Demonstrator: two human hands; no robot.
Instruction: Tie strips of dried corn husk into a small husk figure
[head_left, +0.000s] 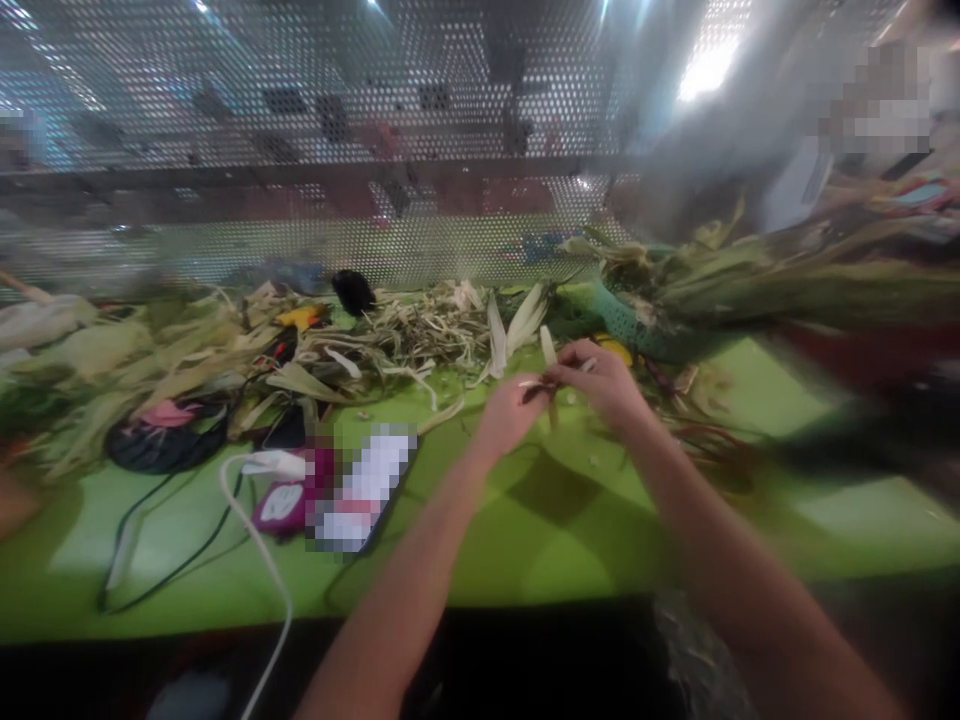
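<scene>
My left hand and my right hand meet above the green table. Both are closed in a pinch around a pale strip of corn husk, which sticks up between them. A small dark piece shows at the left fingertips, too blurred to name. Just beyond my hands stand broad dry corn husk leaves, beside a heap of thin husk strips. A yellow object lies partly hidden behind my right hand.
A phone lies left of my forearm, against a magenta box with a white cable. Corn husks cover the back left. A green basket of husks stands right, before a perforated metal panel.
</scene>
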